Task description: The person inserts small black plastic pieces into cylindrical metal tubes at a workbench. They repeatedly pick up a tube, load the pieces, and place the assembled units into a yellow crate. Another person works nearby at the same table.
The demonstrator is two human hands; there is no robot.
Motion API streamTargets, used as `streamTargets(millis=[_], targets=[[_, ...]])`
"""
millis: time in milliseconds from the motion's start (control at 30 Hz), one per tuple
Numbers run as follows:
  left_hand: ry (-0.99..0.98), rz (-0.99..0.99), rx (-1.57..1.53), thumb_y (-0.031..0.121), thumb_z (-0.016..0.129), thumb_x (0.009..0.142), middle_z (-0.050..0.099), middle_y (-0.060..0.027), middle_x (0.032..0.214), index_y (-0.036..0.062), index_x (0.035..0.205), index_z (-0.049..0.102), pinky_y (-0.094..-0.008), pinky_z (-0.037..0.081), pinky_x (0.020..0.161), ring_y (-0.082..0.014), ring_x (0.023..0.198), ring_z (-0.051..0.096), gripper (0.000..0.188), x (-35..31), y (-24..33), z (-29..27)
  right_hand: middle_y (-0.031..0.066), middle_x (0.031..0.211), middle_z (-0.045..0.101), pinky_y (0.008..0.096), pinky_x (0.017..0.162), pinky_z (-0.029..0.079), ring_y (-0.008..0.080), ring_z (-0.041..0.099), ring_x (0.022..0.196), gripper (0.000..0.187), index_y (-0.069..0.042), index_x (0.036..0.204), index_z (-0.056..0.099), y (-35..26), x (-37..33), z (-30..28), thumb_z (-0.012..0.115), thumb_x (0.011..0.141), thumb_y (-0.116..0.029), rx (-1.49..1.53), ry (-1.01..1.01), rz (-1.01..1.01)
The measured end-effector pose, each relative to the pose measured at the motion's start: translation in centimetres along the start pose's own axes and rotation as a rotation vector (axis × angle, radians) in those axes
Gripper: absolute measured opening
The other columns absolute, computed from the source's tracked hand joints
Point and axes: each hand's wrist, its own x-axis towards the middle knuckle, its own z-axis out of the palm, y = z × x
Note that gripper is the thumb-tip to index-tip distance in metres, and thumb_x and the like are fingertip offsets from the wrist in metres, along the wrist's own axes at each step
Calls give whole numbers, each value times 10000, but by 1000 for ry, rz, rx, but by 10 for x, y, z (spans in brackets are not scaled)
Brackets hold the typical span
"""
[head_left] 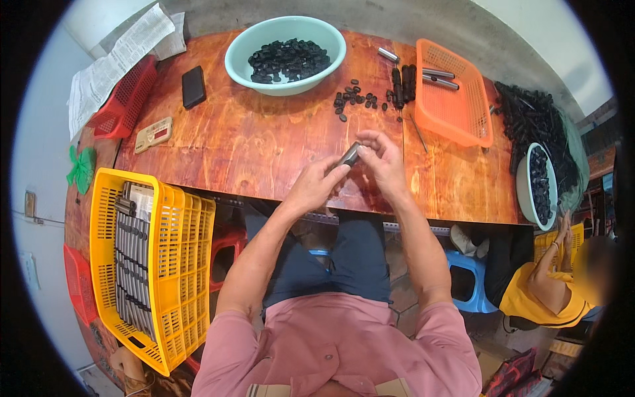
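Note:
Over the near part of the wooden table, my left hand (313, 184) is closed round a short, dark, shiny metal tube (351, 154), which slants up and to the right. My right hand (383, 164) has its thumb and fingers pinched at the tube's upper end; any small part between them is hidden. Beyond my hands lie several loose small black plugs (356, 98). More black plugs (291, 61) fill the bottom of a pale green basin (286, 87) at the table's far side.
An orange basket (455, 119) holds a few metal tubes; black ribbed pieces (403, 85) and a thin rod (419, 133) lie beside it. At left, a yellow crate (192, 258) contains stacked tubes (134, 264). Two phones (194, 87) lie far left. At right sits a person in yellow (539, 294).

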Motion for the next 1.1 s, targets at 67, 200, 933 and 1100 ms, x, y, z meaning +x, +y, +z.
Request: streamTargets(millis=[67,200,933,1100], targets=[[23,53,140,266,593,1023,649,-77,811,-9,1185,653,-330,518,649,-162,698,637,325,-3,10,-3,51,1068,662,241,780,523,96,627,919,337,2,1273,578,2,1,-4,665,968,-111,23,-10,7],[136,360,400,197,600,994,684,-190,917,-1,1207,644,-419,525,748,-336,844,681,294,5,5,-6,51,1057,672,248,743,533,102,638,879,306,-3,1251,602,3,5,-8,662,974,-120,30,-42,-38],[298,675,1074,154,692,877,617,-115,964,25,1120,624,-418,511,799,-299,925,615,283,29,-9,-10,123,1079,719,325,901,546,190,690,1012,275,37,1182,650,23,22,-21,630,908,33,-398,-53,-55],[293,590,1106,156,719,884,656,-121,1054,33,1163,647,-416,527,863,-313,1005,637,314,28,-11,-7,109,1072,719,321,902,549,184,691,1008,273,19,1173,658,36,21,-26,652,900,26,-374,-11,-66]])
